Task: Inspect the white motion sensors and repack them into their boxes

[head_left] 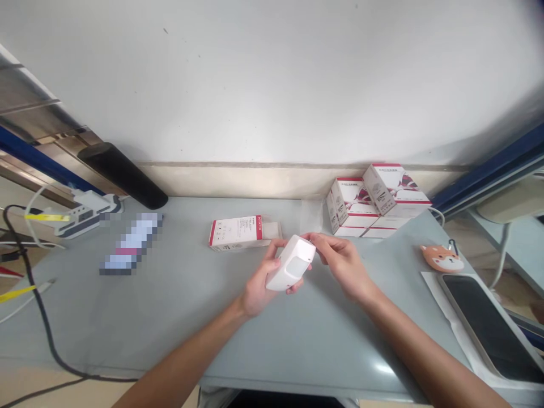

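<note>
My left hand (258,284) is wrapped round a white motion detector (293,265), holding it tilted above the table with its window facing up. Thumb and fingers grip its two long sides. At the detector's upper end is my right hand (345,265), its thumb and index finger pinched together close to the edge. Whatever lies between those fingertips is too small or hidden to make out. Just behind the hands, a white and red detector box (238,231) lies on its side, its right-hand flap open.
Several similar boxes (355,207) are stacked against the wall at the back right. A fox-faced case (442,258) and a dark-screened phone (488,323) lie at the right. On the left are a power strip (89,215), a black cylinder (127,175), a blurred-out item (131,243) and cables.
</note>
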The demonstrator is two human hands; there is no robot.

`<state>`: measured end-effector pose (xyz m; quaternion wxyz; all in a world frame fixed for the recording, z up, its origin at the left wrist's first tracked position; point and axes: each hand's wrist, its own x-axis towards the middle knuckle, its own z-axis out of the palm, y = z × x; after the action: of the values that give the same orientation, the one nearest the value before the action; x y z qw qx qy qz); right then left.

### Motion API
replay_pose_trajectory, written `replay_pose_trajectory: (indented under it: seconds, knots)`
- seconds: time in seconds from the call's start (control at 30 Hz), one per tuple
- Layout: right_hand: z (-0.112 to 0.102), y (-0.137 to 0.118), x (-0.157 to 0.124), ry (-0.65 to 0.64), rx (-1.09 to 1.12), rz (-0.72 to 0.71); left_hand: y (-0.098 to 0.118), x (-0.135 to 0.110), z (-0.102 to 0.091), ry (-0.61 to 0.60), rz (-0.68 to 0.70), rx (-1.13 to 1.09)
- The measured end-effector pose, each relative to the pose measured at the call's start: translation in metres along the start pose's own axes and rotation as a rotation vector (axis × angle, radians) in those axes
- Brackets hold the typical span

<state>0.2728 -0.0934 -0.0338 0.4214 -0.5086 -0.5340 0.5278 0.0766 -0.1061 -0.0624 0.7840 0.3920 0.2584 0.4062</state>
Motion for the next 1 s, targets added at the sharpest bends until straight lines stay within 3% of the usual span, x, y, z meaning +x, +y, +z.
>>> replay_pose_trajectory:
  seconds: [0.2, 0.33, 0.43, 0.63, 0.8, 1.0]
  knots:
    - [0.0, 0.004, -0.002, 0.149, -0.076, -0.038, 0.007, 0.001, 0.006, 0.016, -0.058, -0.055]
    - [-0.013, 0.007, 0.002, 0.35, -0.048, -0.08, 0.009, -0.001, 0.007, -0.015, -0.141, -0.125]
    - [-0.036, 0.002, 0.01, 0.52, 0.066, -0.135, 0.009, -0.002, 0.006, -0.084, -0.23, -0.169]
    - [-0.098, -0.018, 0.02, 0.799, 0.321, -0.386, 0.003, -0.004, -0.003, -0.199, -0.347, -0.126]
    - [-0.121, -0.024, 0.014, 0.868, 0.358, -0.404, 0.014, -0.002, -0.019, -0.236, -0.353, -0.024]
    - [-0.116, -0.022, 0.013, 0.842, 0.292, -0.39, 0.039, 0.001, -0.048, -0.245, -0.337, 0.064]
